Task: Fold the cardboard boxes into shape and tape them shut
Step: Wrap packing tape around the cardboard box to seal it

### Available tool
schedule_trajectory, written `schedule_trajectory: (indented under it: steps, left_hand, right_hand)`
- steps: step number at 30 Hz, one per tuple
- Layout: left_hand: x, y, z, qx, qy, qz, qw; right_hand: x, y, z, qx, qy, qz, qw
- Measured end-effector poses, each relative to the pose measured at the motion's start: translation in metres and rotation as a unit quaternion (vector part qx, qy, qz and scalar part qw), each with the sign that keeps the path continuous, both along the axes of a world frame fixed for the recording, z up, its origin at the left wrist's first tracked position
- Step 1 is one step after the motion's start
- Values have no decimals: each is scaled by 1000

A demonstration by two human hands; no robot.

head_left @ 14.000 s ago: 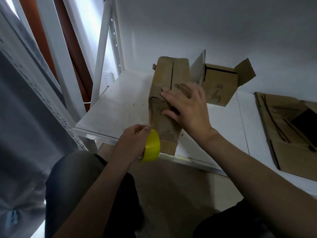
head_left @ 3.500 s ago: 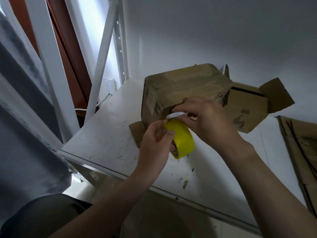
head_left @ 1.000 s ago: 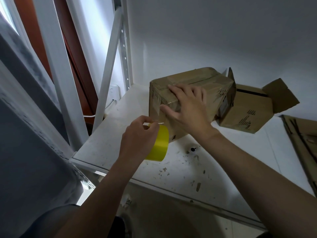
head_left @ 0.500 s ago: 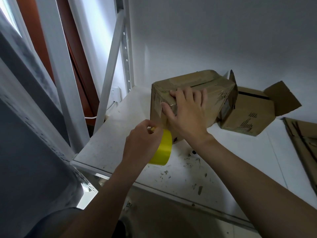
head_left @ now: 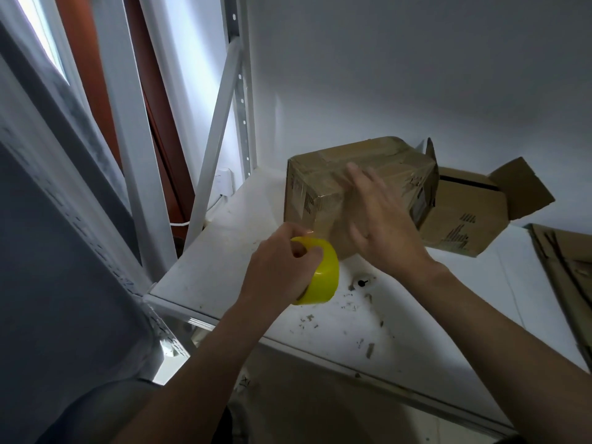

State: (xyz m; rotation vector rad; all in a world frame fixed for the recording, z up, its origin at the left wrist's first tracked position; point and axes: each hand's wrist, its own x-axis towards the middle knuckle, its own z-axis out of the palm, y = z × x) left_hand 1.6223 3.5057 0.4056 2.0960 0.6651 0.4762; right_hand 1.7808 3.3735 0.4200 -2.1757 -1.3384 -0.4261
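Note:
A folded brown cardboard box (head_left: 323,174) stands on the white shelf (head_left: 432,302), with clear tape along its top and front. My right hand (head_left: 378,225) lies flat against its near face, fingers straight and blurred by motion. My left hand (head_left: 282,274) grips a yellow tape roll (head_left: 323,274) just below the box's near left corner, thumb and fingers through the core. A thin strip of tape seems to run from the roll up to the box.
A second cardboard box (head_left: 471,216) with open flaps sits behind on the right. Flattened cardboard (head_left: 567,270) lies at the far right. White rack uprights (head_left: 237,91) rise on the left. Small scraps litter the shelf front (head_left: 352,309).
My right hand has slid right and down across the box's front face. The left hand with the roll has dropped slightly toward the shelf. The box stays put.

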Motion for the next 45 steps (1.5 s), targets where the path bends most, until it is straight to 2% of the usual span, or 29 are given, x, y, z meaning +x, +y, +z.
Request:
schedule_trajectory:
  steps: [5,9,11,15,21,23,25,28,30,33,40,45]
  left_hand:
    - [2,-31,9,-20,-44,-79,996]
    - [15,-58,12,-75,-72,-143,984]
    - [24,-71,12,-85,-87,-167,978]
    - [42,-97,13,-88,-87,-186,975]
    - [66,-124,14,-120,-78,-172,975]
    - [73,-126,15,-125,-86,-168,974]
    - [78,-127,15,-123,-100,-158,975]
    - [83,-129,16,-157,-137,-135,969]
    - [86,-129,19,-188,-145,-113,965]
    - [87,-127,27,-228,-146,-110,956]
    - [81,-111,31,-198,-120,-68,970]
    - [84,-78,29,-172,-86,-28,981]
  right_hand:
    - [-20,-55,13,109,201,4,973]
    - [-25,-90,13,31,305,42,951]
    - [-21,-103,12,43,337,30,940]
    - [-9,-123,13,118,308,-24,944]
    - [6,-138,11,99,184,-52,977]
    - [9,-139,13,108,177,-61,976]
    - [10,-138,16,129,210,-75,966]
    - [11,-139,21,174,345,-90,918]
    - [12,-141,21,170,405,-93,894]
    - [10,-138,21,170,444,-70,877]
    - [19,-129,29,194,378,-69,902]
    - [56,-88,43,121,265,-90,952]
